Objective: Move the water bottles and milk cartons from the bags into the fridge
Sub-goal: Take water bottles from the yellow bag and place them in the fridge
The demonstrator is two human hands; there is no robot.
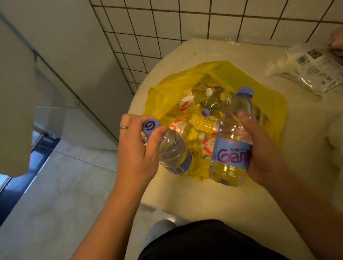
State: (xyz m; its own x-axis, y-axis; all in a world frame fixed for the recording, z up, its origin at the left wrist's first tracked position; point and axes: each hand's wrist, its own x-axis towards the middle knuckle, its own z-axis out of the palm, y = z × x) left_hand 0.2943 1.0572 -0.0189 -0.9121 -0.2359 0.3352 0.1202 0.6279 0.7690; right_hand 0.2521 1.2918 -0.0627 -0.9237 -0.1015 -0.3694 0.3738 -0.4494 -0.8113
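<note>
One water bottle (174,151) hangs by its neck from my curled left hand (138,150), a second bottle (232,143) is gripped in my right hand (256,146), both over the yellow bag (181,84) on the desk (220,200), so I reckon the next move is carrying them to the fridge.

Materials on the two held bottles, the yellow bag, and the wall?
Both the left bottle and right bottle: clear glossy plastic, see-through with ribbed sides. The yellow bag: thin plastic film, translucent and crinkled. The wall: probably glazed ceramic tile, white squares, dark grout lines.
</note>
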